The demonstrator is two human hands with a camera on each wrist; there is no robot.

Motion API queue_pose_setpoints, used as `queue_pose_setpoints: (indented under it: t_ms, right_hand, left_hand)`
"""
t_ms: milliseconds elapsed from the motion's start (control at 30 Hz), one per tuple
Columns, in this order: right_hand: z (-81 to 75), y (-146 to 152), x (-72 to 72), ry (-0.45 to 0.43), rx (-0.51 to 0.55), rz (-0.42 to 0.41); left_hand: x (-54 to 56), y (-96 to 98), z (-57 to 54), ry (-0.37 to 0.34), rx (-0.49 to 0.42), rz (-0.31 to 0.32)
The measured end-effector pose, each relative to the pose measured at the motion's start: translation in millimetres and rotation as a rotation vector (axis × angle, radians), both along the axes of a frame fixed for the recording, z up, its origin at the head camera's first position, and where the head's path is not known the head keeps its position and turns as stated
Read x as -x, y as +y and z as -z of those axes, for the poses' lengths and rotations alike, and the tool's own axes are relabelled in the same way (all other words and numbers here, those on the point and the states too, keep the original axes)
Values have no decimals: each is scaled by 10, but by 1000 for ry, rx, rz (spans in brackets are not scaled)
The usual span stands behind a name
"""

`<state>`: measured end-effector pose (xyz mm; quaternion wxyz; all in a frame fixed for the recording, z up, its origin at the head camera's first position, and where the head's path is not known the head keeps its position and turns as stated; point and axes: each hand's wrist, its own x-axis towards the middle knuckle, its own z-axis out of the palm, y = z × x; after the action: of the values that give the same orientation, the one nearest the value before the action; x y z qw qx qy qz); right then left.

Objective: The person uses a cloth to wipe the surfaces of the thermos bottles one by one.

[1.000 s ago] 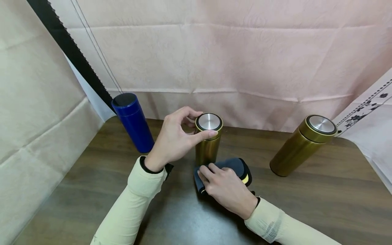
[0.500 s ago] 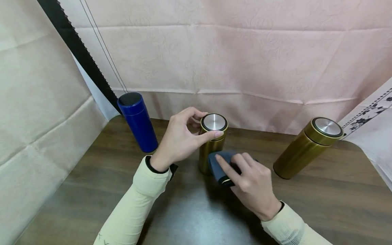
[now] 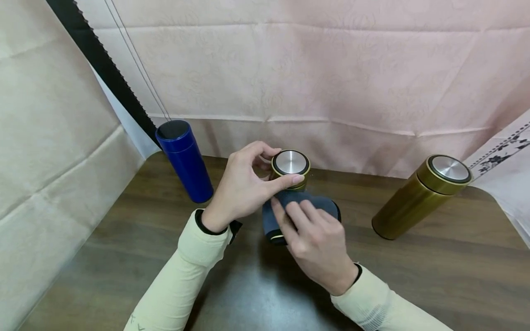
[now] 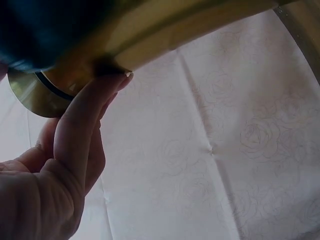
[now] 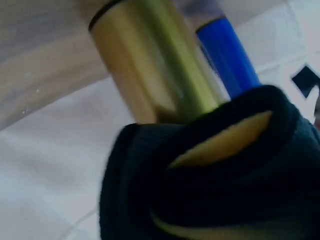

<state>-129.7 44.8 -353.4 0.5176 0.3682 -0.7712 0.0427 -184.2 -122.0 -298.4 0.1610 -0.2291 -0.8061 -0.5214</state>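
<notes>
A gold thermos bottle [image 3: 291,162] with a silver-topped lid stands upright at the middle of the table. My left hand [image 3: 244,184] grips it around the lid, thumb in front and fingers behind. My right hand [image 3: 319,248] holds a folded blue-grey cloth [image 3: 271,223] with black edging against the front of the bottle, just below the lid. That cloth hides most of the bottle's body in the head view. Close up in the right wrist view, the cloth [image 5: 280,185] shows a yellow inner side and overlaps the gold bottle [image 5: 150,65].
On the left stands a blue thermos bottle [image 3: 184,161] with a dark top. A second gold thermos bottle [image 3: 418,202] stands to the right. Behind the wooden table [image 3: 103,257] hangs a pale pink cloth backdrop [image 3: 331,73].
My right hand has moved the cloth from low on the bottle, out to the right, then back left and up to just under the lid. My left hand keeps its grip.
</notes>
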Motion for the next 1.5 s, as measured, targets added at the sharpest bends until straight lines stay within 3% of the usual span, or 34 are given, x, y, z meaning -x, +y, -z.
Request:
queue_pose_setpoints:
  t_ms: [133,300,567,733,867,1200,1367,1500]
  right_hand:
    - [151,-77,-49,-124,-179,90]
    - [353,-150,-74,-259,-335,141]
    - [604,-229,-57,-375,-475,156]
    - [663,-149,-94,-417,-446,148]
    - [615,-37,-129,-370,-310,124]
    - [137,86,-106,-29,62,104]
    - [-13,-82,-78,28,96,111]
    - [-15,-234,-78,2,37,174]
  left_hand:
    - [-14,-5,-17,-1,17,-15]
    - [-3,-18,-13,-7,36,-38]
    - [17,-37,40,-30,53,-60]
    - [23,-12,65,-51,45,-63]
    - [18,7,48,-55,43,-67]
    - [5,41,10,-20,25,-45]
    - [-2,25,-9,7,24,-51]
    - [-10,11,-29,21,27,-56]
